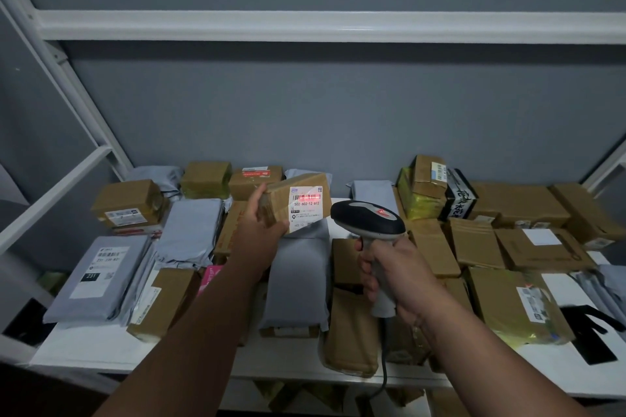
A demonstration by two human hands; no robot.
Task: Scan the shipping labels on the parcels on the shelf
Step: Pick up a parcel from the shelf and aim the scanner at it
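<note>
Box (pixel 288 203), small taped cardboard, looks light and stiff; the left hand (pixel 259 230) lifts it above the shelf (pixel 84 354), fingers clamped on its left end, the right place to hold. Its long axis runs left-right, label (pixel 306 206) tilted toward the scanner (pixel 369 220). Right hand (pixel 393 278) fingers wrap the scanner's handle; red beam crosses the barcode.

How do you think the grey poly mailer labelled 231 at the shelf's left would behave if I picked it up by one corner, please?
The grey poly mailer would probably sag, since its plastic skin looks soft and wrinkled. It lies flat and thin, so it is likely light. The glossy film may slip in a hand.
</note>
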